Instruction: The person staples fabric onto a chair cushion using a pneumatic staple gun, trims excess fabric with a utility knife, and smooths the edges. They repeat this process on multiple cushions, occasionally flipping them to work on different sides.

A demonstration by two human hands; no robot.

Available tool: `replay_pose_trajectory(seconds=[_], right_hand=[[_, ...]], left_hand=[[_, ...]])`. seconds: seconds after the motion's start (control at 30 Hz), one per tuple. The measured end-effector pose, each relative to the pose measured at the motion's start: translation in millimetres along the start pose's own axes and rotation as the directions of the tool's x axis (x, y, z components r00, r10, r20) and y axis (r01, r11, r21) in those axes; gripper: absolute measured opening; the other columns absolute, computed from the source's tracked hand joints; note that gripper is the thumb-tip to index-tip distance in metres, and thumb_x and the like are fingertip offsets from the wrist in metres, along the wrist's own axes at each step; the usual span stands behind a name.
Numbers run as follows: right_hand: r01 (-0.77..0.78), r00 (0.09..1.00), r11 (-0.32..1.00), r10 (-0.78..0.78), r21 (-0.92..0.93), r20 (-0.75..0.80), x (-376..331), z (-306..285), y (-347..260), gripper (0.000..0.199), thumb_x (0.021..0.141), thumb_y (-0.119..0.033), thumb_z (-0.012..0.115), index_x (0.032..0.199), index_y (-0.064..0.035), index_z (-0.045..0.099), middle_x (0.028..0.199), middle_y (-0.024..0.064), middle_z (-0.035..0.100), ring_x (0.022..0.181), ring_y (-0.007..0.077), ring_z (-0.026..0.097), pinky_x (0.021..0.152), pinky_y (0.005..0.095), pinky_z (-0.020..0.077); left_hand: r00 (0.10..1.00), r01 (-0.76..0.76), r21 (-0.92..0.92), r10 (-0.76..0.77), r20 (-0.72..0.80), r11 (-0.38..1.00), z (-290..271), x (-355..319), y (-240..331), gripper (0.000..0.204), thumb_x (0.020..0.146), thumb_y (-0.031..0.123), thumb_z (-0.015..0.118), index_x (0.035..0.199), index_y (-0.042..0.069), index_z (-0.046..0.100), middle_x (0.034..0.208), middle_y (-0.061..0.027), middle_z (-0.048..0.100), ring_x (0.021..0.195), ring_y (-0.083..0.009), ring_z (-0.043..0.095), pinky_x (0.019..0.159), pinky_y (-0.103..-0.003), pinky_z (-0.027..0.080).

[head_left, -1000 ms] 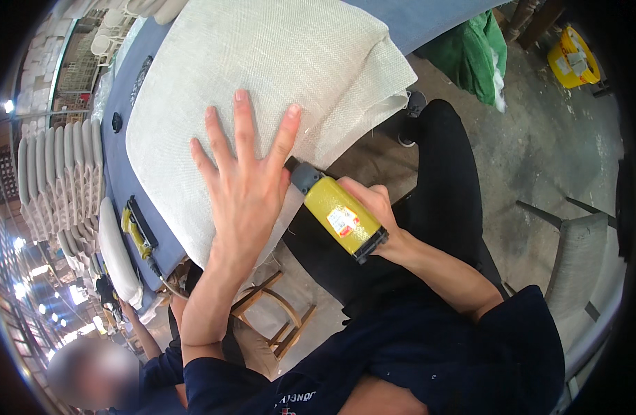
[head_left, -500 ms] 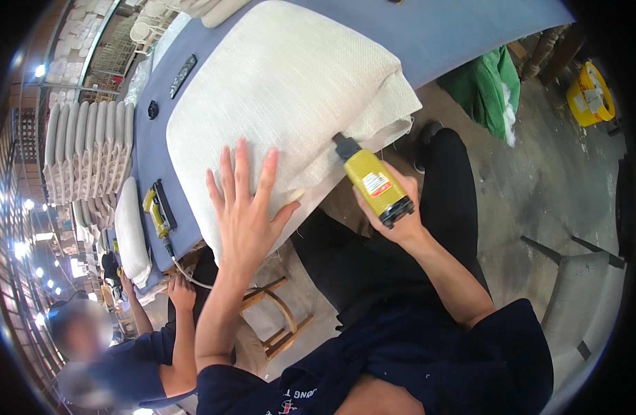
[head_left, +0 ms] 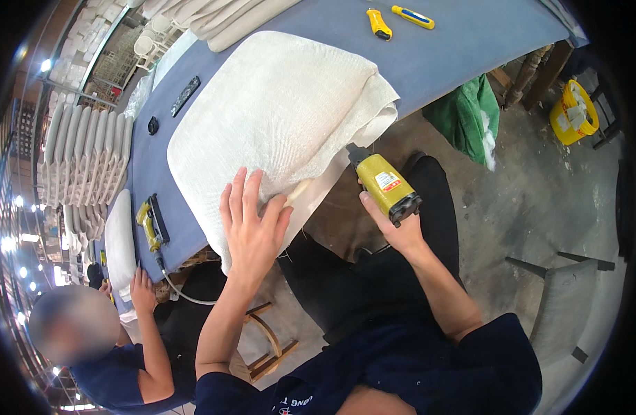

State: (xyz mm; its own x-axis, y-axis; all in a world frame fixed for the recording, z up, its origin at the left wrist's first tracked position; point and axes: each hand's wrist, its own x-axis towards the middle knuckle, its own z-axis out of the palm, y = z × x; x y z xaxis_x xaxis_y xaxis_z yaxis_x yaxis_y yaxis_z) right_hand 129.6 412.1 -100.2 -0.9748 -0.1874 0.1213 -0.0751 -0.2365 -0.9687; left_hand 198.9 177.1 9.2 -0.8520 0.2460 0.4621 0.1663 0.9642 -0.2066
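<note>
Fabric on the cushion cover (head_left: 276, 117) looks coarse, soft and light, so it should crease and slide over the padding unless pinned, and my left hand (head_left: 252, 228) lies flat with fingers spread on its near edge, where the cover hangs over the front of the blue worktop (head_left: 463, 41). To the right, my right hand (head_left: 394, 221) is wrapped tight around the handle of the yellow staple gun (head_left: 384, 183), nose up just under that overhanging edge; I judge the gun stiff and fairly heavy, best gripped by the body well behind the nose.
</note>
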Motion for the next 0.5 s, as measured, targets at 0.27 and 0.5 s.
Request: replay_pose_trajectory(seconds=[0.27, 0.5], right_hand=[[0.083, 0.993, 0.995, -0.078, -0.055, 0.094, -16, 15, -5, 0.031, 0.093, -0.014, 0.082, 0.116, 0.0043, 0.071, 0.097, 0.0126, 0.079, 0.088, 0.0160, 0.075, 0.084, 0.0318, 0.0575], [0.271, 0.962, 0.925, -0.253, -0.267, 0.097, -12, 3, 0, 0.034, 0.089, -0.011, 0.084, 0.116, 0.0043, 0.070, 0.095, 0.0129, 0.078, 0.086, 0.0176, 0.075, 0.082, 0.0309, 0.0573]], left_hand=[[0.996, 0.076, -0.202, -0.066, 0.056, 0.976, -11, 6, -10, 0.015, 0.082, 0.014, 0.085, 0.086, 0.008, 0.073, 0.136, -0.0110, 0.056, 0.145, -0.0420, 0.048, 0.114, -0.056, 0.040], [0.969, 0.061, -0.457, 0.058, 0.242, 0.888, -38, 25, -19, 0.014, 0.083, 0.004, 0.082, 0.085, 0.006, 0.068, 0.126, -0.0120, 0.057, 0.145, -0.0423, 0.048, 0.116, -0.053, 0.040]])
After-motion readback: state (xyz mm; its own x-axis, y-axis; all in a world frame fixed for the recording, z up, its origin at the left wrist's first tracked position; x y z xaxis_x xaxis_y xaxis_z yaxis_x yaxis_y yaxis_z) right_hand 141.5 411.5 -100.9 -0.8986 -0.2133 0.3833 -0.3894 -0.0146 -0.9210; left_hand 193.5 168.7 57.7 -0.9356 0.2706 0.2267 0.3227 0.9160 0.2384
